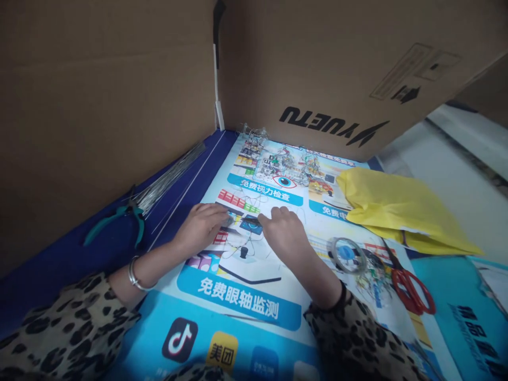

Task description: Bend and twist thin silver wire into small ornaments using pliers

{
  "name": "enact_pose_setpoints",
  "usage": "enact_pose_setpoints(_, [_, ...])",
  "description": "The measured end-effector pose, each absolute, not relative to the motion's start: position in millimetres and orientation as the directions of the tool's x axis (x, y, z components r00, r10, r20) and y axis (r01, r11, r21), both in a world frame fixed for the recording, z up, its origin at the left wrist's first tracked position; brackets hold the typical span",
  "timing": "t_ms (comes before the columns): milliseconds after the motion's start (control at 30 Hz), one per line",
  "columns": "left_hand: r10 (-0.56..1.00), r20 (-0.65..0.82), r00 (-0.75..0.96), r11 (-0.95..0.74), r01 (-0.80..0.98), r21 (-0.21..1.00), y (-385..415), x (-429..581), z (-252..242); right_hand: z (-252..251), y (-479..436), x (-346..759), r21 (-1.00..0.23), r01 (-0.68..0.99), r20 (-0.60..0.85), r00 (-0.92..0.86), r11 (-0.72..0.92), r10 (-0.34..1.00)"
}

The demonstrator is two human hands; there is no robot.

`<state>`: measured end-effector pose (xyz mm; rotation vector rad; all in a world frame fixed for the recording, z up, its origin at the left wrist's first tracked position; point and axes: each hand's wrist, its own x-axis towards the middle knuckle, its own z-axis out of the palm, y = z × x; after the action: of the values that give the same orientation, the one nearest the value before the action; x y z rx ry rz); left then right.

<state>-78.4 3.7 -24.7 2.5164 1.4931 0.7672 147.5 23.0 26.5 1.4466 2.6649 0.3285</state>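
Observation:
My left hand point(204, 225) is closed in a pinch over the printed sheet, with thin wire point(234, 247) at its fingertips. Facing it across a small gap, my right hand point(288, 235) also pinches; fine wire curves out around its fingers. A small dark sliver point(251, 220) shows at the right fingertips, too blurred to name. Beneath both hands lies the printed poster point(254, 317) with Chinese lettering. To the right of my right hand sit a roll of clear tape point(332, 256) and scissors with red handles point(413, 291).
Teal-handled pliers point(137, 222) and a bundle of straight wires point(170, 180) lie at left. Several wire pieces point(286, 159) rest at the back. A yellow bag point(400, 206) lies right. Cardboard walls point(317, 63) enclose the far and left sides.

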Motion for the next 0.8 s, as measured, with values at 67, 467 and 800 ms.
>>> enact_pose_setpoints(67, [0.850,0.354,0.390,-0.505,0.795,0.335,3.3,-78.2,-24.6,24.9,21.4,142.8,0.239,0.816,0.020,-0.546,0.526,0.838])
enact_pose_setpoints(467, [0.826,0.363,0.432,-0.522,0.829,0.201,-3.0,-73.8,-18.6,25.2,2.7,128.1,0.295,0.865,-0.004,-0.423,0.405,0.906])
enact_pose_setpoints(800, [0.808,0.390,0.441,-0.517,0.848,0.113,-6.8,-70.5,-16.8,23.5,3.8,133.9,0.275,0.874,-0.015,-0.414,0.402,0.910])
